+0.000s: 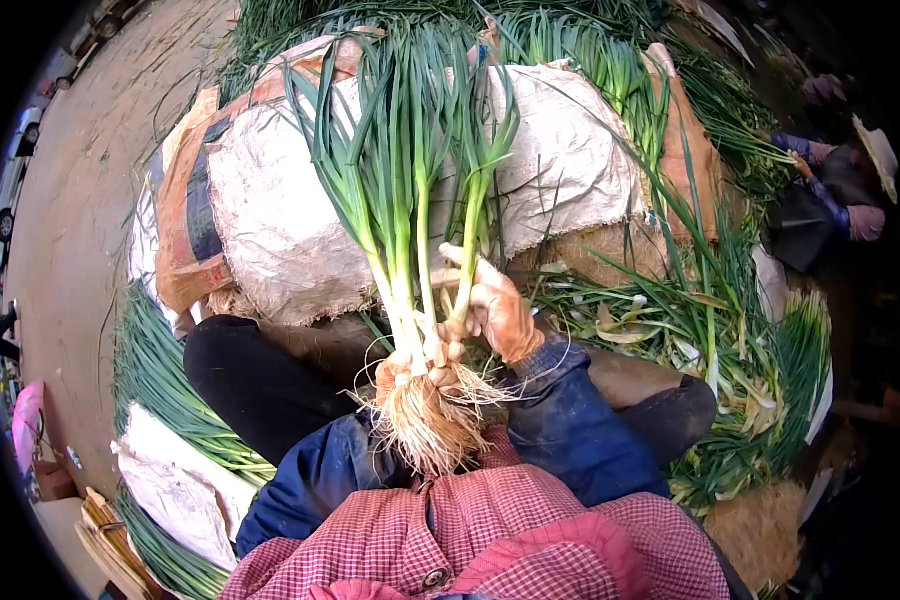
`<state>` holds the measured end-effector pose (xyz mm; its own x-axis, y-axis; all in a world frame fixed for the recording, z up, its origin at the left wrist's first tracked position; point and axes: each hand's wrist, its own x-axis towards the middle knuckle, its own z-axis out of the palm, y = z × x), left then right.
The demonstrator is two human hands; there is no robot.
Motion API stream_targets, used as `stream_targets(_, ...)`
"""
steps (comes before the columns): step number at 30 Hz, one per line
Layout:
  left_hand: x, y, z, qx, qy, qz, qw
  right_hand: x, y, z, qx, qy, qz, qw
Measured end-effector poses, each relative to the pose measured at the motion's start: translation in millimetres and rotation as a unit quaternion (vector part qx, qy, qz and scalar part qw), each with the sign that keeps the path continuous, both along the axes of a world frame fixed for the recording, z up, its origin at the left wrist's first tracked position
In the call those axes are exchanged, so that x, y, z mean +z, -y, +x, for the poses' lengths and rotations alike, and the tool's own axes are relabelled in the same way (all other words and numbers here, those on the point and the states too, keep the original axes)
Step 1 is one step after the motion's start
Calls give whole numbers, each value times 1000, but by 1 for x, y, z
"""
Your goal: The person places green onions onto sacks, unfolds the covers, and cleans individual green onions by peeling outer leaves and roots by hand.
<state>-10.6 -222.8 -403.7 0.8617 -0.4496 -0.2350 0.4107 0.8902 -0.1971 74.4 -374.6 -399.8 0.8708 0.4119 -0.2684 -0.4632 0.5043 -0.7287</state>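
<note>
Leeks [400,240] are dead ahead of us, on our centreline, between our knees. Long axis runs fore-aft: roots [430,430] toward our chest, leaves pointing away and fanning over the white sack [270,210]. Bulk leans slightly left going out; the outer stalk [474,215] on our right splits off and leans right.

Left hand [384,376] is closer to the root end. It's closed around the stalk bases just above the roots, fingers wrapped, partly hidden by the bunch. It has the leeks.

Right hand [505,312] is on the right flank, further up the stalks, nearest the outer stalk. Fingers part-curled behind that stalk, one stretched out up and left. Half open, roughly; we can't tell if it actually grips anything or just touches.

So the hands are staggered along the axis: left low at the base, right higher and off to the side. Trimmings [705,345] lie out past our right hand.
</note>
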Motion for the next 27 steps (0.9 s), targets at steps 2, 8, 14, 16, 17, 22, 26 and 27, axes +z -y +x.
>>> stream_targets(2,-2,0,6,4,76,-44,996,-34,-3,-18,67,230,-234,942)
stream_targets(8,24,3,19,5,76,-31,997,-10,77,-97,254,386,-645,609)
stream_targets(14,-3,3,11,-49,41,33,997,18,44,-15,78,20,-360,929)
stream_targets(16,-9,-3,10,-87,13,73,993,-3,28,-1,99,148,-435,882)
stream_targets(17,-8,-5,10,-85,11,96,992,-12,20,0,68,240,-497,831)
stream_targets(22,-10,0,7,-73,-22,106,991,19,22,-32,37,298,-407,863)
stream_targets(26,-8,0,12,-121,-24,31,992,29,40,20,-135,92,-409,898)
stream_targets(27,-8,2,11,-121,-21,31,992,-5,49,49,-98,215,-633,737)
